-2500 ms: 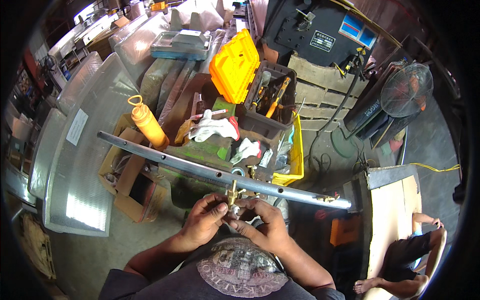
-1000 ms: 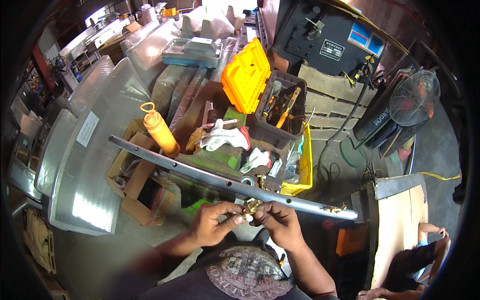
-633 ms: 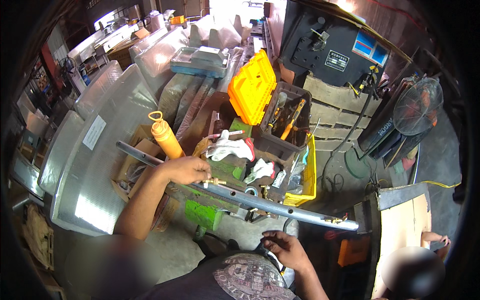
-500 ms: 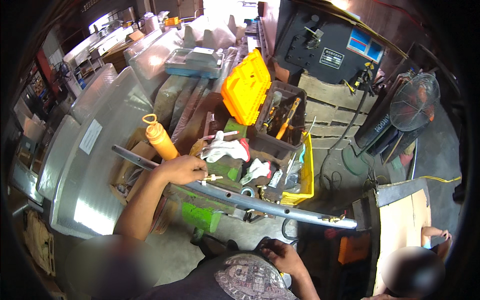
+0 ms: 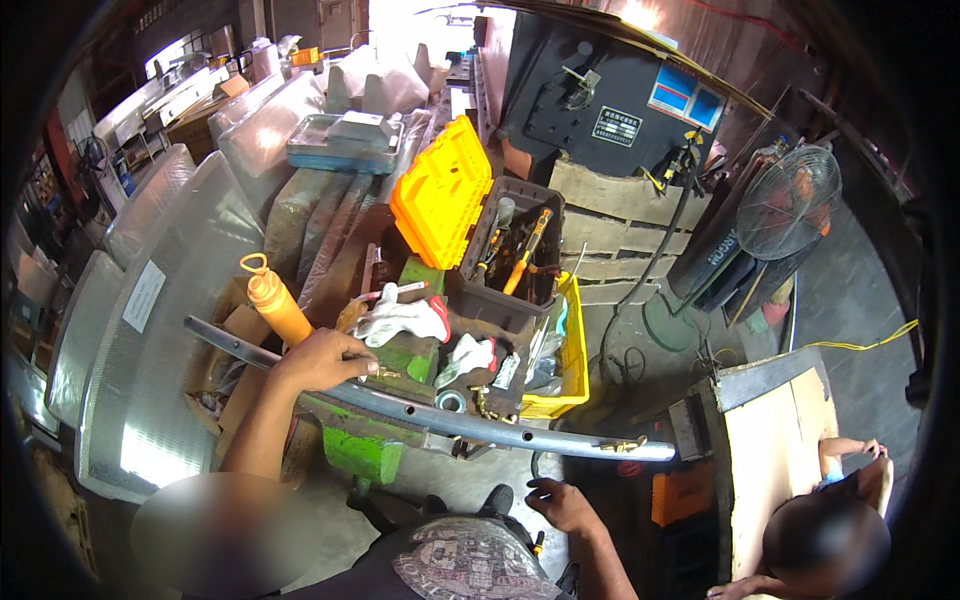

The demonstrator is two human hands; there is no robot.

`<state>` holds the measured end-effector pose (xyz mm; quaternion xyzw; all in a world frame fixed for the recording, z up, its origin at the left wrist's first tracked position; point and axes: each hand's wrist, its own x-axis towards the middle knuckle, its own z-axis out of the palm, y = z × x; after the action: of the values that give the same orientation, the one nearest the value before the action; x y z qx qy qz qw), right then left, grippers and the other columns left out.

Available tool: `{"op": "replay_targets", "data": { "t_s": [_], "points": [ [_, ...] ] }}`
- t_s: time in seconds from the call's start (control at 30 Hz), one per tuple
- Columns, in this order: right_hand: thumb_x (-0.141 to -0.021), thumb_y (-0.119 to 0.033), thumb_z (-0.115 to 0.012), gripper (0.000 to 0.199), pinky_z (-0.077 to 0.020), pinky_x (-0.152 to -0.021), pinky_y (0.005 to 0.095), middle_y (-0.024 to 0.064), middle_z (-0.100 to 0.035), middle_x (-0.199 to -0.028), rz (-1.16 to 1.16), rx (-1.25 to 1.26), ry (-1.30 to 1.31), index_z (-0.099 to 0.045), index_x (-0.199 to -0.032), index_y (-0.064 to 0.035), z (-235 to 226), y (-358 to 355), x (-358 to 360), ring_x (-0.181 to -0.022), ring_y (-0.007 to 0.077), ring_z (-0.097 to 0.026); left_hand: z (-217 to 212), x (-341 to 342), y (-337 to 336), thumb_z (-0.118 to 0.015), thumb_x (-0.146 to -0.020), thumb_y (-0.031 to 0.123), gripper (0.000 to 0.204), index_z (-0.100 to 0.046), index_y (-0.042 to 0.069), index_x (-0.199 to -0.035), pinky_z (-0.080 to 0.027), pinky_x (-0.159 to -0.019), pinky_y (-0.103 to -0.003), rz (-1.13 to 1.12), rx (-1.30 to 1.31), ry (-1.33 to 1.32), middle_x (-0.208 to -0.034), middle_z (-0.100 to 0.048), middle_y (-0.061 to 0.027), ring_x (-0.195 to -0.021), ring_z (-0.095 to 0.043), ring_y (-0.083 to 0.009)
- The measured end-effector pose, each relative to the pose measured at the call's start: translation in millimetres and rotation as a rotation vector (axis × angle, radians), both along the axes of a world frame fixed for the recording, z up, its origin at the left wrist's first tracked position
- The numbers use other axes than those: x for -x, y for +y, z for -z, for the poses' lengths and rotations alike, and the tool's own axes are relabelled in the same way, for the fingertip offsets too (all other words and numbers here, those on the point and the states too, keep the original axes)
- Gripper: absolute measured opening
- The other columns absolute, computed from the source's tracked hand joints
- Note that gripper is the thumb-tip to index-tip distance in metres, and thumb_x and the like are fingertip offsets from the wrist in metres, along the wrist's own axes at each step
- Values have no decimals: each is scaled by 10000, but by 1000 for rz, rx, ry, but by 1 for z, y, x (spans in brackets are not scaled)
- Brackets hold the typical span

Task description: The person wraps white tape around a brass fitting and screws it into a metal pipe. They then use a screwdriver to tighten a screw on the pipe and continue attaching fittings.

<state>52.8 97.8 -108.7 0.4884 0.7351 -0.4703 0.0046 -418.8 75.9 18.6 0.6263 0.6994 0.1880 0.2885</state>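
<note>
Beyond the left hand (image 5: 324,362), an orange-handled tool (image 5: 526,256) in a dark toolbox (image 5: 500,308)

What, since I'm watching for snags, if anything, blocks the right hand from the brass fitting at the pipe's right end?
Nothing visible: the brass fitting shows uncovered near the end of the pipe, with the right hand lower in view.
</note>
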Motion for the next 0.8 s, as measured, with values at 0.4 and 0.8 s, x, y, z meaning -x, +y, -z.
{"op": "replay_targets", "data": {
  "t_s": [0.4,0.8],
  "points": [
    [-848,-271,-709,402,-551,-844,440,247,-714,-1056,140,-470,-98,-694,-1151,-8,-21,180,-93,-1017,406,-689,-22,-37,-24,-798,-843,260,411,-704,55,-1186,-532,-819,-370,-361,-295,-46,-965,-737,-141,-909,-706,-236],
    [-865,-284,-690,444,-540,-900,433,231,-715,-1086,-365,-581,102,-677,-1239,-45,-60,376,52,-1034,386,-689,264,-151,-335,-609,-980,281,234,-642,58,-914,-461,-532,-332,-1352,263,248,-736,-623,-22,-566,-541,-165]
  ]
}}
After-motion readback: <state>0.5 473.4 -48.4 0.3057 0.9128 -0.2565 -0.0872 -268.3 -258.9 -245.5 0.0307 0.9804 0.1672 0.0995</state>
